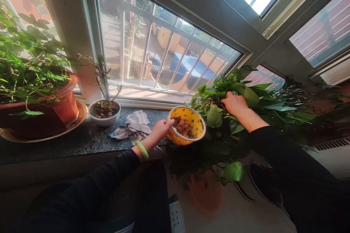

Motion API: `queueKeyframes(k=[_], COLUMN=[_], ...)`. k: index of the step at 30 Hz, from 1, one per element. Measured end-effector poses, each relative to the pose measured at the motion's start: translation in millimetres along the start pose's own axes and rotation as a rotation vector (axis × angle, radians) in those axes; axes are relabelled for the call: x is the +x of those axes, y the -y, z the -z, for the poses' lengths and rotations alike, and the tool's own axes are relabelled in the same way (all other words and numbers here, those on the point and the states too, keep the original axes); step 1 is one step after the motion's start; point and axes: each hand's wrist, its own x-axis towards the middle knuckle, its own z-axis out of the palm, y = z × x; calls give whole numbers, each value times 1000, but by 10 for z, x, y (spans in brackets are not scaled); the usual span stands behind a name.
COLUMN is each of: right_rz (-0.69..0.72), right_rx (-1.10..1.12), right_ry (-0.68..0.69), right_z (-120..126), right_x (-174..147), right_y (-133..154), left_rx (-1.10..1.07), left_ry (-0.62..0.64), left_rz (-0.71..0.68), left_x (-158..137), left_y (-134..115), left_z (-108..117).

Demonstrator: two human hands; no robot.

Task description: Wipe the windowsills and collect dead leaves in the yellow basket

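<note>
A yellow patterned bowl [200, 125] with a pale rim rests at the edge of the dark stone sill, tilted slightly toward me. Dry brown leaves [183, 127] lie inside it. My left hand [162, 130], with a green bangle at the wrist, grips the bowl's left rim, thumb over the edge. To the right of the bowl, my right hand [235, 105] reaches into a bushy green leafy plant [214, 116]. Its fingers are curled down among the leaves, and their tips are hidden, so what they hold does not show.
A crumpled grey cloth [136, 123] lies left of the bowl. Beyond it stand a small white pot [105, 119] with a thorny stem and a large reddish planter [62, 105] on a saucer. A barred window [169, 43] rises behind the sill [90, 143]. Below is an orange-brown pot [206, 193].
</note>
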Motion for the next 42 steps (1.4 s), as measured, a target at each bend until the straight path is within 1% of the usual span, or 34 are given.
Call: queueKeyframes(k=[5,11,21,27,31,34,37,42], right_rz=[-2,-21,-119,-180,-207,-217,-198,-197], right_rx=[-12,53,113,160,295,406,458,540], right_ry=[8,-12,-71,-165,-274,-352,-410,-505], right_z=[22,-29,-158,-259,-312,-308,-284,-234], right_x=[52,39,128,109,76,50,40,-13], right_y=[15,-36,-13,-24,-44,-52,-37,-8], left_rx=[18,2,-7,27,-2,-40,-64,-43], left_ry=[-4,-4,-10,-13,-20,-27,-36,-34], left_rz=[-3,15,21,-17,16,36,40,39], left_x=[-3,-4,-6,74,60,7,-25,-6], left_y=[2,-8,-22,55,28,-34,-73,-56], left_z=[7,11,3,-5,-14,-15,-13,-16])
